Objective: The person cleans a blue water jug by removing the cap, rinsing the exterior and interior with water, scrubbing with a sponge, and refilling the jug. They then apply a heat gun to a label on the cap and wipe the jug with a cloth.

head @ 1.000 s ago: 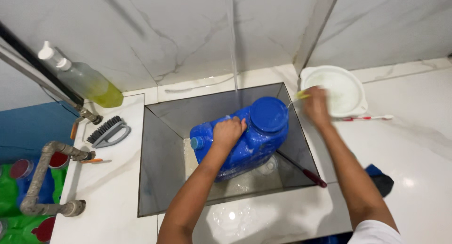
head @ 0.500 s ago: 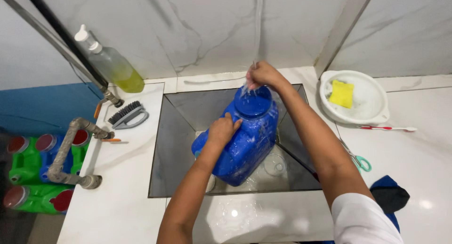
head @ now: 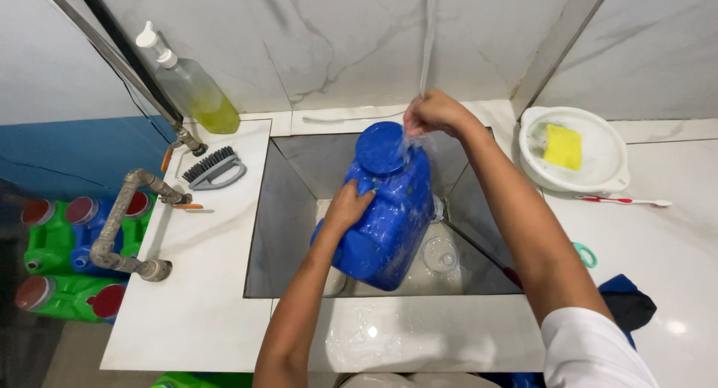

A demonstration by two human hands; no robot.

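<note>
Two hands wash a blue jug in the sink.
The jug (head: 385, 208) stands tilted in the sink (head: 284, 208). The left hand (head: 350, 206) grips its side, fingers curled on it. The right hand (head: 432, 115), fingers bunched, touches the top under running water (head: 426, 51).

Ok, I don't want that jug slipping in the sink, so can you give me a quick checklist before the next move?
1. Left hand grips blue jug side: ok.
2. Right hand beside the cap, under the water stream: ok.
3. Jug tilted, base down inside sink: ok.
4. Blue cap on jug: ok; whether tight: cannot tell.
5. Yellow sponge in white basin, within reach: ok.
6. Drain unblocked: cannot tell.
</note>
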